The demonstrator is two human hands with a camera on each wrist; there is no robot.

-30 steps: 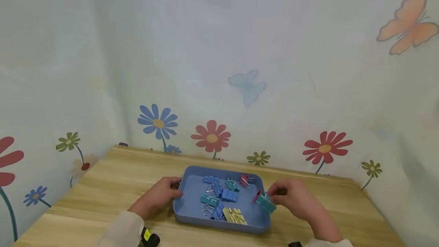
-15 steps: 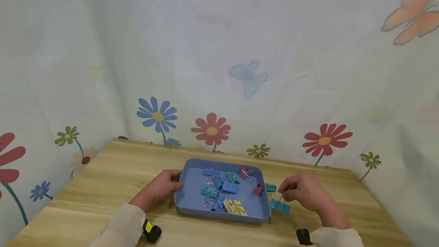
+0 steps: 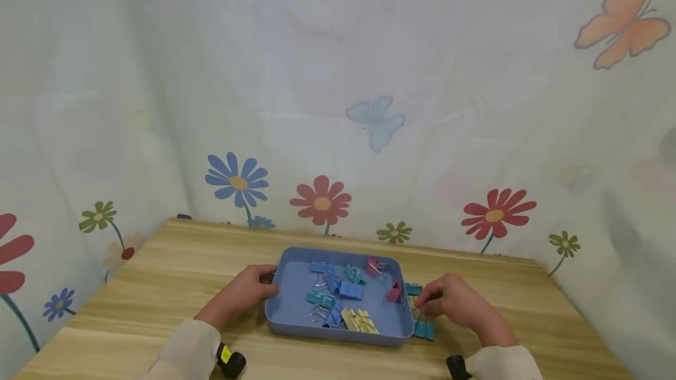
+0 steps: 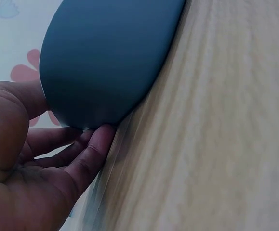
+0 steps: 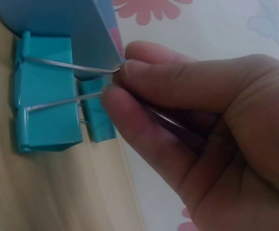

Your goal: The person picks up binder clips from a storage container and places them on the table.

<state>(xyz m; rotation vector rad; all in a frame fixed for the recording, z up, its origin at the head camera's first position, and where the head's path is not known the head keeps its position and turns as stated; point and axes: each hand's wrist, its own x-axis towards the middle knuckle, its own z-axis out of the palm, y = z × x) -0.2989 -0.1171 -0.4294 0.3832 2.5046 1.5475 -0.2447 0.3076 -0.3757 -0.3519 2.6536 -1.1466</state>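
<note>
My left hand [image 3: 242, 297] grips the left end of a blue tray [image 3: 338, 336]; the left wrist view has the thumb at the rim and the fingertips against the outer wall, low by the table. Just outside the tray's right end, my right hand [image 3: 455, 305] pinches the wire handles of a teal binder clip [image 5: 50, 91] between thumb and fingers. That clip is at the table surface, beside the tray wall. Behind it lies a second teal binder clip [image 5: 98, 110], also outside the tray. My fingers partly cover the gap between these two clips in the head view.
Inside the tray are several blue binder clips [image 3: 351, 290], teal ones [image 3: 320, 298], two red ones [image 3: 394, 292] and a group of gold ones [image 3: 359, 321]. A wooden table [image 3: 174, 263] bears everything. Behind it hangs a flower-printed backdrop [image 3: 296, 133].
My right hand has carried the teal binder clip from over the tray's right edge out to the right, then down beside the tray. The left hand keeps its hold on the tray.
</note>
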